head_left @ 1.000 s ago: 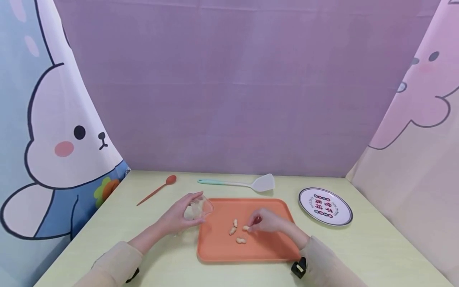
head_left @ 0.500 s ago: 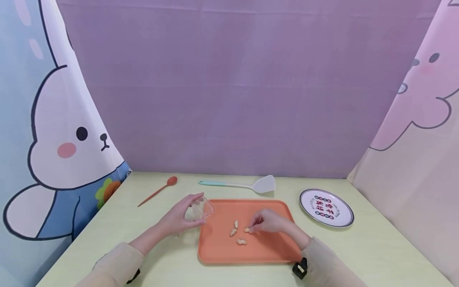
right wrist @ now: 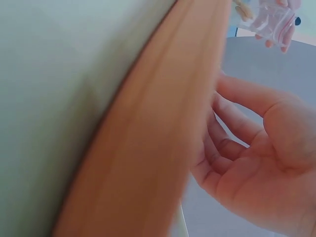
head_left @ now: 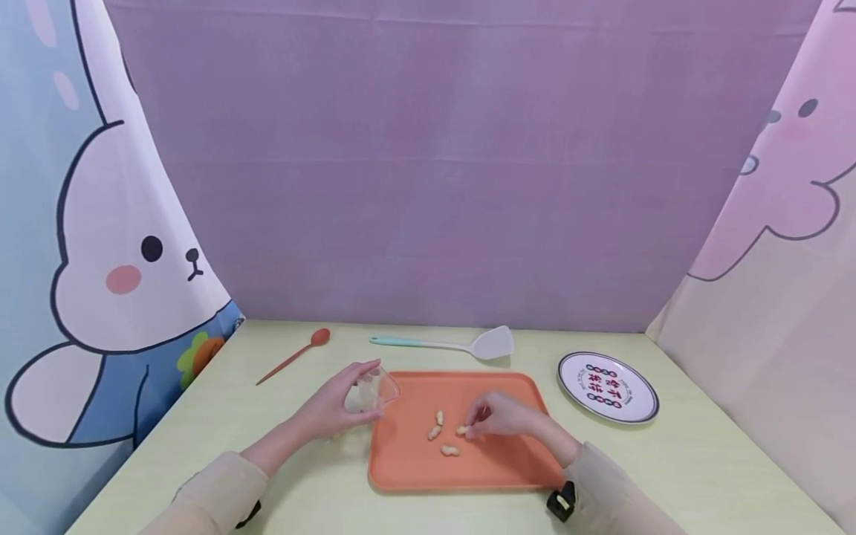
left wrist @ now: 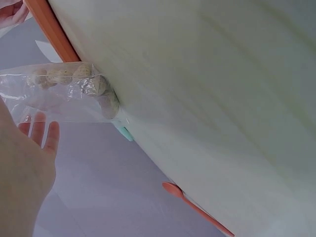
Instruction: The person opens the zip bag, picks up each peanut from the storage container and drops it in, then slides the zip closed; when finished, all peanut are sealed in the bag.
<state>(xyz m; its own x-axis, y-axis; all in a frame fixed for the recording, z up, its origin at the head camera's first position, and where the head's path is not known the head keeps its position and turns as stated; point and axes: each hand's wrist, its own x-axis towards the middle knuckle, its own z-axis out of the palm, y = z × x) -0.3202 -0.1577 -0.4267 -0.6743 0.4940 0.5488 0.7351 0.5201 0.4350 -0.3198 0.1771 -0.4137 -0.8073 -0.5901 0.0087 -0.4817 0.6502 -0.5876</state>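
R hand (head_left: 499,414) pinches one peanut (head_left: 461,430) at the orange tray (head_left: 414,472), can't tell if it touches tray; three other peanuts (head_left: 450,450) lie nearby. L hand (head_left: 332,401) grips clear zip bag (head_left: 361,396) w/ more peanuts inside, by tray's left edge. Best: light fingertip pinch, shell could slip; bag steady so nothing spills. Pale yellow surface (head_left: 722,461): red spoon (head_left: 292,359) far left, white/mint spatula (head_left: 461,345) behind tray, printed plate (head_left: 607,388) right. Purple curtain (head_left: 428,163) at back, cartoon-print fabric (head_left: 100,312) both sides.
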